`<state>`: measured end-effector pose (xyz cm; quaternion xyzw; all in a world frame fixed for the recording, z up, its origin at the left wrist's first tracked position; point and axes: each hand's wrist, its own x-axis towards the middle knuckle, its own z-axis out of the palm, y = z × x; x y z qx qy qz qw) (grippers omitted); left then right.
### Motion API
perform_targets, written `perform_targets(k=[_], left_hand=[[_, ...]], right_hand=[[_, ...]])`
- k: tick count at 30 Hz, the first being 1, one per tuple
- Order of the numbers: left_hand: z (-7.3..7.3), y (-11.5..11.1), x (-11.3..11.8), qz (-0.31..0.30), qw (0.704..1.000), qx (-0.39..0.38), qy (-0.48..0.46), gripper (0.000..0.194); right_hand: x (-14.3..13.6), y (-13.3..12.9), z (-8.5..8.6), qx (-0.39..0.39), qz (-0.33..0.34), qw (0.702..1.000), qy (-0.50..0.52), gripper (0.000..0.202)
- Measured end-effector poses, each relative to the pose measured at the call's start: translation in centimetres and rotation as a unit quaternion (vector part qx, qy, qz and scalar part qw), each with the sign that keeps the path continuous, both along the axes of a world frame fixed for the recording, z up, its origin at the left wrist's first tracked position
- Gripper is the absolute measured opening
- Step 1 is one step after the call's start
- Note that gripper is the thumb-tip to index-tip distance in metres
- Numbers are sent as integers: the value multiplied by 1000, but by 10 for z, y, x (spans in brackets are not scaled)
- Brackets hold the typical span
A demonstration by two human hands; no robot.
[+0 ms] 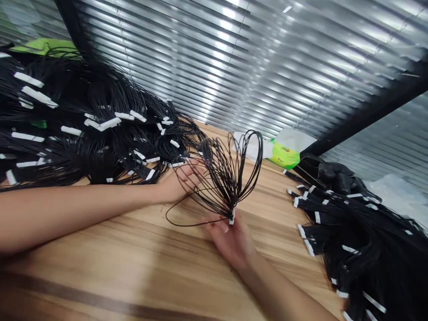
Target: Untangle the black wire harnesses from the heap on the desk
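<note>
A bundle of thin black wires (230, 178) fans out in loops above the wooden table, its strands gathered at a small white connector (232, 217). My right hand (234, 238) grips the bundle at that connector, with the fingers closed round it. Behind the left side of the loops is my left hand (187, 178); its fingers are partly covered by the wires, and whether they pinch any strand cannot be made out. One loose loop sticks out to the left, over the table.
A large heap of black wires with white connectors (83, 125) lies at the left, another pile (361, 249) at the right. A green and white packet (284, 154) and a black object (337, 176) lie at the back, before window blinds (214, 58). The wooden table (133, 267) spans between.
</note>
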<state>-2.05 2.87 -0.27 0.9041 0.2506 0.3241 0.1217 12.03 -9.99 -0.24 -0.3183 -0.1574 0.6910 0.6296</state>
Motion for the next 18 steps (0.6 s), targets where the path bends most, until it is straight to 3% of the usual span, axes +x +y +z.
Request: perform_targets(k=[4, 6, 11, 18], left_hand=[[-4, 2, 4, -24, 978, -178, -108, 23], [-4, 3, 4, -51, 964, -238, -108, 23], [2, 0, 4, -152, 934, -308, -95, 25], [-3, -3, 7, -270, 872, -389, -119, 41]], right_hand=[[3, 5, -2, -12, -34, 998, 54, 33], [8, 10, -1, -18, -56, 996, 67, 29], [32, 28, -1, 18, -139, 987, 82, 27], [42, 35, -8, 28, -124, 989, 80, 25]])
